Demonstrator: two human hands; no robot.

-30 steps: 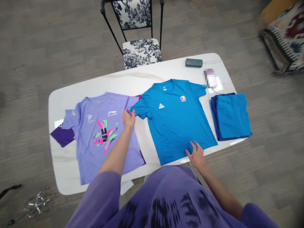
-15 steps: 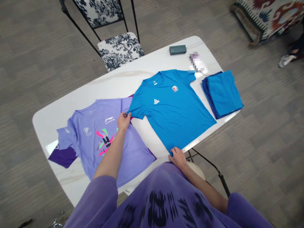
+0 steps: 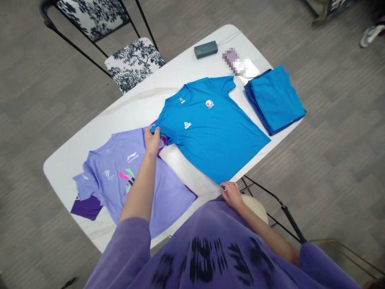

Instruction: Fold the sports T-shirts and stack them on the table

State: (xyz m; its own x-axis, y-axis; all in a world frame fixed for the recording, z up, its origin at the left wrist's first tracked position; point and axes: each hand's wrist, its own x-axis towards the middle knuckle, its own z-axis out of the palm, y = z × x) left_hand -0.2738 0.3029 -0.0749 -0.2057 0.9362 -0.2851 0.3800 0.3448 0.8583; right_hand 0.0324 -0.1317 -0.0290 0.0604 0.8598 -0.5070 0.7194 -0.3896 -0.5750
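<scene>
Blue T-shirt lies spread mid-frame on the white worktop; the left hand's fingers pinch its sleeve, the right hand's its bottom corner. Purple T-shirt lies lower left, folded blue clothes upper right.

The person's 2 bare hands reach forward over the table and stand well apart. The left arm extends the farther, its forearm slanting up from a short loose sleeve, the elbow only slightly bent. The left hand is seen from its back, fingertips drawn together with the thumb in a closed grip. The right arm comes in from the right side, bent at the elbow, its forearm angled inward across the front of the body. The right hand sits low and close to the torso, back upward, fingers curled and pointing left.
</scene>
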